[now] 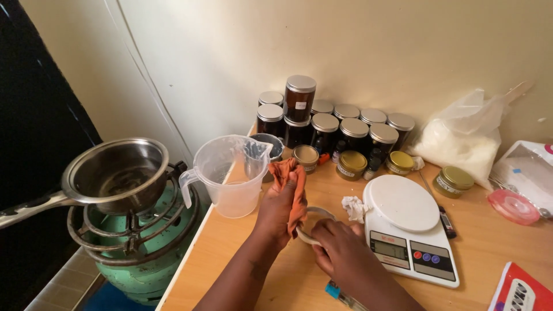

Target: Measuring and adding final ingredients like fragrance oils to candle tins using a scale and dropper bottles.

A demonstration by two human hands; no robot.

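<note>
Fingers (286, 198) of the left hand (279, 210) bunch an orange cloth (291, 190), right hand (340, 247) clamps the pale ring (311, 227) — a careless elbow could topple that clear jug (230, 175)

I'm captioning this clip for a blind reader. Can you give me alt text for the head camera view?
The left hand presses an orange cloth into a small round container steadied by the right hand, on a wooden table. Nearby stand a clear measuring jug, a white kitchen scale and dark lidded jars.

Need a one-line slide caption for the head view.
Left hand wipes a small bowl, held by right hand, with orange cloth.
</note>
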